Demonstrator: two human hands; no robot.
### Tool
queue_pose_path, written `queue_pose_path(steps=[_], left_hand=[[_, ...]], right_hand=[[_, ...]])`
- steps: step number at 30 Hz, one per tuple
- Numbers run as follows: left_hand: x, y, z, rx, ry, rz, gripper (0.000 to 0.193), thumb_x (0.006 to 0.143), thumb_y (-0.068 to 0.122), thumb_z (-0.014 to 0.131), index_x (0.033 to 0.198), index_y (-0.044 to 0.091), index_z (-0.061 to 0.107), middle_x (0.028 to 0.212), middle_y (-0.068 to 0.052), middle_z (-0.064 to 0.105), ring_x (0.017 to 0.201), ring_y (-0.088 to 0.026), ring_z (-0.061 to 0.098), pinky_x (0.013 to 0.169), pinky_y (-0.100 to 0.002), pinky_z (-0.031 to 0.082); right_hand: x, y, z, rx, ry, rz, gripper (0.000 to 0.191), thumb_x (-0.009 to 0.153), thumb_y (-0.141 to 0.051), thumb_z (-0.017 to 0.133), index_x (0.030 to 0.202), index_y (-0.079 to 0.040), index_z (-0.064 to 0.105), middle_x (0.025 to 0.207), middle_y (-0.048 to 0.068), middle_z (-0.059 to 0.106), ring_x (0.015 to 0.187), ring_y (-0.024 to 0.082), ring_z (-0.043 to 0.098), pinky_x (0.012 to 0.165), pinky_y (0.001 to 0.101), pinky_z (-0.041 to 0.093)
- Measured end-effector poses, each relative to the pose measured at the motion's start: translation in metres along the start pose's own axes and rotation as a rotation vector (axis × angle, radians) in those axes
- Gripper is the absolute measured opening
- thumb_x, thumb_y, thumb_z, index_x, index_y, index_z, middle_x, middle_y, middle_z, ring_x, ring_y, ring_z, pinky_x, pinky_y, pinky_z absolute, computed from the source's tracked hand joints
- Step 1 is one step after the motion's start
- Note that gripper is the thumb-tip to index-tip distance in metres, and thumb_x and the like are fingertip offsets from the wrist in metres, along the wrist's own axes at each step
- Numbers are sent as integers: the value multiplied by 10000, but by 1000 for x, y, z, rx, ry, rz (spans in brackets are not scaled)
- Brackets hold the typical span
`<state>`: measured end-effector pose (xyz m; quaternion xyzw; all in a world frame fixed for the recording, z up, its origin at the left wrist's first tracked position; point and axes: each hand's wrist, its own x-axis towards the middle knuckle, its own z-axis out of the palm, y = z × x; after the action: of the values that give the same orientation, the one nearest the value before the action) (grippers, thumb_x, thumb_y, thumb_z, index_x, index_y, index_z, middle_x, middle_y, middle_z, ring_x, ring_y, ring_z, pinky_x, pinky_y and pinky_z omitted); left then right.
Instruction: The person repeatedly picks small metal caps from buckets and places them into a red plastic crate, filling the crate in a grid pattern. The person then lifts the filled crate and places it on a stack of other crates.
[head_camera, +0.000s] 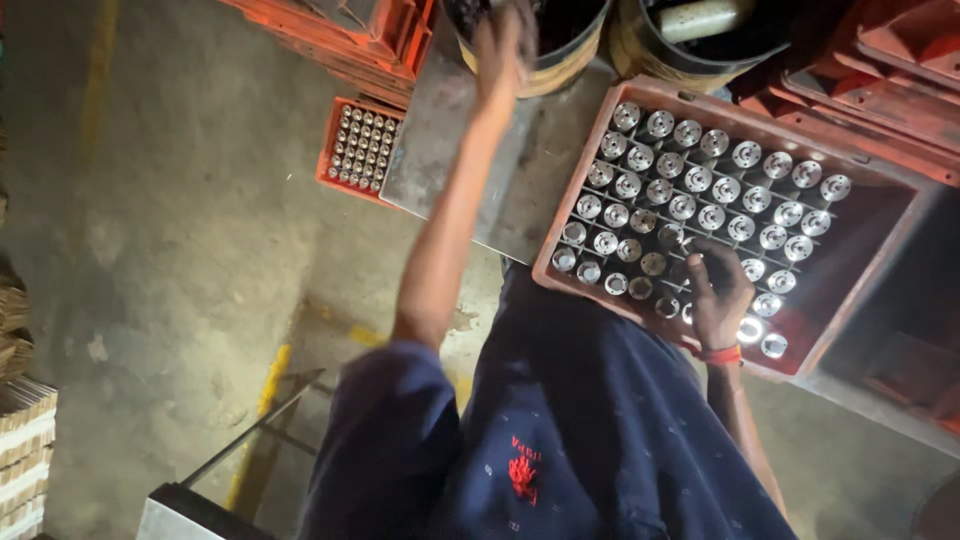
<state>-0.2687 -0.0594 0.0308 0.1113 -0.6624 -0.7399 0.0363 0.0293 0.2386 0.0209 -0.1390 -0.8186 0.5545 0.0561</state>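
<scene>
Dozens of round metal parts (690, 195) stood in rows in the red tray (880, 250) at right of frame, likely kept upright for easy picking. We saw the right hand (718, 290) curled over the tray's lower rows, fingers bent onto a part, grasp unclear. The left hand (503, 45) reached into the dark bucket (570, 45) at top centre, blurred, so its grip we couldn't tell.

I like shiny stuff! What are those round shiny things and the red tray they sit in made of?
The round parts look like bare machined metal, probably steel: silvery, with bright glints under the light. The red tray looks like moulded plastic: dull, even colour, thick rounded rim, though painted metal can't be ruled out. The right hand rests on the parts.
</scene>
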Motion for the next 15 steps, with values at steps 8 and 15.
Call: queue_pose_path(steps=[8, 15], left_hand=[[-251, -107, 22, 170, -331, -752, 278, 957, 363, 601, 1049, 102, 585, 668, -36, 593, 432, -133, 495, 343, -290, 350], [-252, -114, -38, -487, -229, -823, 333, 1065, 446, 512, 938, 143, 569, 712, 42, 530, 499, -53, 424, 403, -222, 277]], right_hand=[[11, -45, 59, -153, -274, -302, 281, 928, -94, 786, 1196, -20, 741, 1142, 155, 749, 1041, 226, 692, 915, 343, 537], [26, -30, 95, 138, -159, 214, 136, 929, -139, 786, 1047, -87, 745, 977, 88, 752, 865, 232, 711, 778, 356, 574]])
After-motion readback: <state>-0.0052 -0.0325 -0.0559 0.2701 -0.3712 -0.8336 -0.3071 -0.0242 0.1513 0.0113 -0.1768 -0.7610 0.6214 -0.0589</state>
